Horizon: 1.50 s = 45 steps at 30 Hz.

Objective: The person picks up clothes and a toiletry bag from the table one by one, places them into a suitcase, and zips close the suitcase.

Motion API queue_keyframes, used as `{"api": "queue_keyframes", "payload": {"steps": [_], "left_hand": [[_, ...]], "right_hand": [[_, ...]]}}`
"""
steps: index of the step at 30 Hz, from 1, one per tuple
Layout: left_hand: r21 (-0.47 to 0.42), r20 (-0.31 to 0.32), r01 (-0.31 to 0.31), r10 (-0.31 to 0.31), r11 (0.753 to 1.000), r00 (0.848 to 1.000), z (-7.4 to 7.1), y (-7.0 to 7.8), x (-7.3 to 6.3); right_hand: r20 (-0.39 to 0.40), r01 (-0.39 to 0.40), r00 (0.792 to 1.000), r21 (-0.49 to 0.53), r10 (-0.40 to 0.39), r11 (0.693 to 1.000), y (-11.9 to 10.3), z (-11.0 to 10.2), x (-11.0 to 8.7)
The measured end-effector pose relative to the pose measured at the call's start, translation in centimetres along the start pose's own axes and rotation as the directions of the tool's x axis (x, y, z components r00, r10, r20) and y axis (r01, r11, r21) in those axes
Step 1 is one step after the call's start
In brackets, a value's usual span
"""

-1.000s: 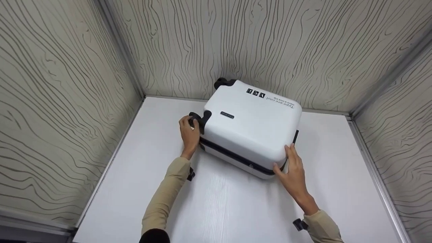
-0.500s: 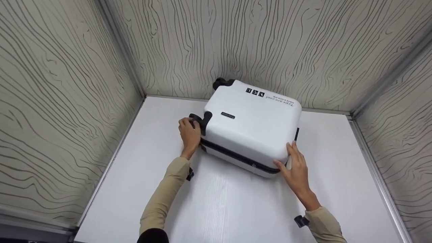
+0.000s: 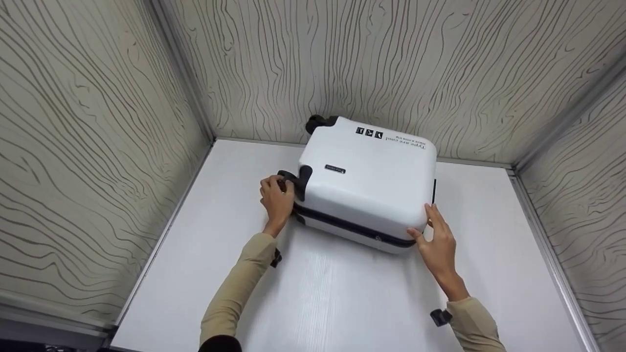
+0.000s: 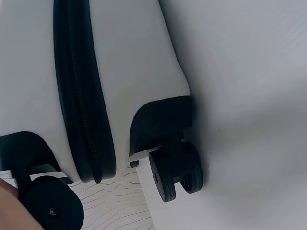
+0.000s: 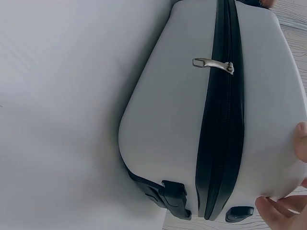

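Observation:
A white hard-shell suitcase (image 3: 371,181) lies flat and askew on the white table, its wheeled end to the left. My left hand (image 3: 278,203) grips the upper near wheel (image 4: 53,206) at the left corner. A lower wheel (image 4: 177,167) shows beside it in the left wrist view. At the near right corner, my right hand (image 3: 440,247) holds the shell with its thumb on the long side and its fingers on the end. A dark zipper band (image 5: 220,124) with a metal pull (image 5: 211,63) runs along the near side, done up.
Wood-grain patterned panels rise behind (image 3: 371,58) and at the left (image 3: 88,161) and right. The suitcase's far wheel (image 3: 314,124) is close to the back panel. White tabletop (image 3: 313,303) stretches in front of the suitcase.
The suitcase has turned slightly counterclockwise in the head view: its near right corner shifted right and its gripped wheel came nearer. Both hands have moved along with it.

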State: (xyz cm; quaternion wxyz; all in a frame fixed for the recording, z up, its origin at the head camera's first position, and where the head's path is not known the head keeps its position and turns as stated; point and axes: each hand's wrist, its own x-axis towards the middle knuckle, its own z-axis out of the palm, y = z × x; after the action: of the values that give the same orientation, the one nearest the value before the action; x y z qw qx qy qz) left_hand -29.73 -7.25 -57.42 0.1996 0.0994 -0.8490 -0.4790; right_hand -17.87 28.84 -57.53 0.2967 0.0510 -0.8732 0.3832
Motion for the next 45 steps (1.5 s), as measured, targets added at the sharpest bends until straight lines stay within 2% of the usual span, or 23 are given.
{"api": "queue_keyframes", "payload": {"steps": [5, 8, 14, 19, 23, 27, 30, 37, 42, 45], "left_hand": [[-0.038, -0.004, 0.038, -0.038, 0.999, 0.999, 0.1, 0.1, 0.5], [-0.058, 0.02, 0.041, -0.039, 0.997, 0.999, 0.1, 0.2, 0.7], [-0.061, 0.085, -0.034, 0.04, 0.998, 0.996, 0.0, 0.2, 1.3], [-0.057, 0.108, -0.086, 0.092, 0.995, 0.99, -0.2, 0.8, 1.7], [-0.01, 0.109, -0.107, 0.107, 0.994, 0.988, -0.2, 1.1, 1.7], [0.04, 0.106, -0.099, 0.094, 0.994, 0.99, -0.1, 1.2, 1.4], [0.065, 0.096, -0.097, 0.091, 0.993, 0.991, -0.2, 1.3, 1.2], [0.092, 0.095, -0.101, 0.092, 0.991, 0.991, -0.2, 1.3, 0.7], [0.131, 0.082, -0.092, 0.081, 0.987, 0.993, -0.2, 1.4, 0.0], [0.138, 0.068, -0.124, 0.116, 0.983, 0.991, -0.3, 1.6, -0.2]], "right_hand": [[-0.019, 0.027, 0.999, -0.003, -0.027, 1.0, 0.2, 0.0, -0.5], [-0.04, 0.043, 0.998, -0.019, -0.043, 0.999, 0.1, 0.0, -0.8], [-0.103, 0.051, 0.993, -0.034, -0.055, 0.998, -0.4, 0.1, -1.2], [-0.13, 0.05, 0.99, -0.037, -0.055, 0.998, -0.7, 0.1, -1.2], [-0.149, 0.068, 0.986, -0.042, -0.073, 0.997, -0.7, 0.0, -1.0], [-0.153, 0.076, 0.985, -0.032, -0.08, 0.997, -0.5, -0.1, -0.7], [-0.156, 0.052, 0.986, -0.006, -0.052, 0.999, -0.2, -0.1, -0.4], [-0.158, -0.062, 0.985, 0.047, 0.069, 0.997, 0.6, -0.2, 0.4], [-0.183, -0.073, 0.98, 0.052, 0.081, 0.996, 1.1, 0.0, 0.9], [-0.197, -0.069, 0.977, 0.046, 0.077, 0.997, 1.3, 0.2, 1.2]]}}
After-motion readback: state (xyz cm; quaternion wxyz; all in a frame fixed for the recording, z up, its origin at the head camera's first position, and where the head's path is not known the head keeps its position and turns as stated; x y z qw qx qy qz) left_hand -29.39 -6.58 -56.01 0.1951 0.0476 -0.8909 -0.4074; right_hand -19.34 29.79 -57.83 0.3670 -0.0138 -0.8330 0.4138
